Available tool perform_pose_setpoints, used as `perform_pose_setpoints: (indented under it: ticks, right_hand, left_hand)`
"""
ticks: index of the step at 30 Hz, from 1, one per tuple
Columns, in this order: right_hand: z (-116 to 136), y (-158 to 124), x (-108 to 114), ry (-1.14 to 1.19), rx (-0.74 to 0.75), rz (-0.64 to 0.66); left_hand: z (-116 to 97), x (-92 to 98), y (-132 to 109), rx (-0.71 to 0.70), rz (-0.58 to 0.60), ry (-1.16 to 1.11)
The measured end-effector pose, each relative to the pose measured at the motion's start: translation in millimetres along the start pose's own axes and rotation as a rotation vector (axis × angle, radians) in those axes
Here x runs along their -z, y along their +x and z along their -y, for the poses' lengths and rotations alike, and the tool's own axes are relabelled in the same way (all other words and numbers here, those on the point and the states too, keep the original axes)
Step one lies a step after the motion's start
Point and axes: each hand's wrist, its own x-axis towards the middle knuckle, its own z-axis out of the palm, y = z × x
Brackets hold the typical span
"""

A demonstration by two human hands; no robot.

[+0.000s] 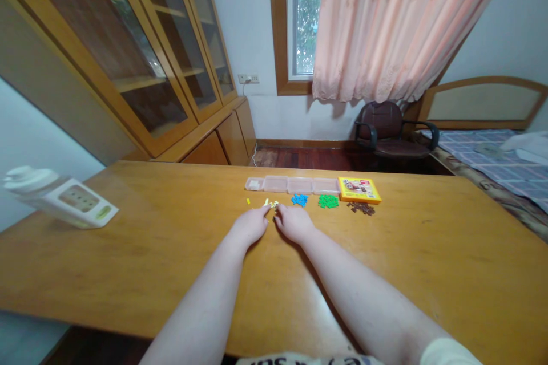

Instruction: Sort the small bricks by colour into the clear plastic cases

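Pale yellow pieces [273, 205] are observed on the wooden table [385, 274], well to the left of the yellow box [359, 190]. They are flanked by the left hand [252, 224] and the right hand [295, 223], both found left of the box, the right one being nearer to it. Both hands are lowered to the pieces; whether anything is gripped cannot be told. Green pieces [328, 201] are noted just left of the box, blue pieces [299, 200] farther left; brown pieces [362, 209] are spread along its near side. A row of clear trays [276, 184] is lined up leftward from the box
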Motion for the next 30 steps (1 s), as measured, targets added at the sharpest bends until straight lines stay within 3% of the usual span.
perform_pose_setpoints:
  ticks: [10, 17, 30]
  right_hand:
    - [-5.3, 0.4, 3.2, 0.007, 0.114, 0.026]
    - [-4.5, 0.4, 1.2, 0.019, 0.048, 0.003]
    - [-7.3, 0.5, 5.0, 0.042, 0.157, 0.047]
  left_hand:
    - [-3.5, 4.7, -6.8, -0.048, 0.03, 0.017]
    - [-4.7, 7.5, -7.3, 0.029, 0.016, 0.027]
    - [0.1, 5.4, -5.7, 0.012, -0.001, -0.025]
